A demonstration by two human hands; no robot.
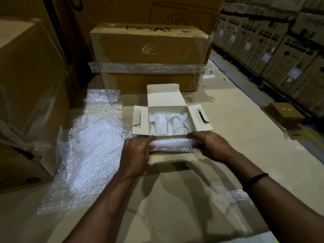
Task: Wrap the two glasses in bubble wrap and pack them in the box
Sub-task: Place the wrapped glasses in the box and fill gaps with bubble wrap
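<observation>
- Left grip (138,151): fingers curled round the left end of a bubble-wrap roll (172,144), thumb on its near side.
- Right grip (210,146): fingers curled round the right end of the same roll; a dark wristband (256,181) sits on that wrist.
- The roll lies crosswise between the two grips, above the counter (228,120). What it contains cannot be made out.
- White box (164,97): just beyond both grips, flaps open, its near edge touching or just behind the roll.
- Bare glass (180,125): inside the box, on the right grip's side, lying tilted. Pale contents beside it, on the left grip's side, are unclear.
- Loose bubble wrap sheets (94,146): spread flat on the counter, left of the left grip.
- Taped brown cartons (149,48): stacked well beyond the box.
</observation>
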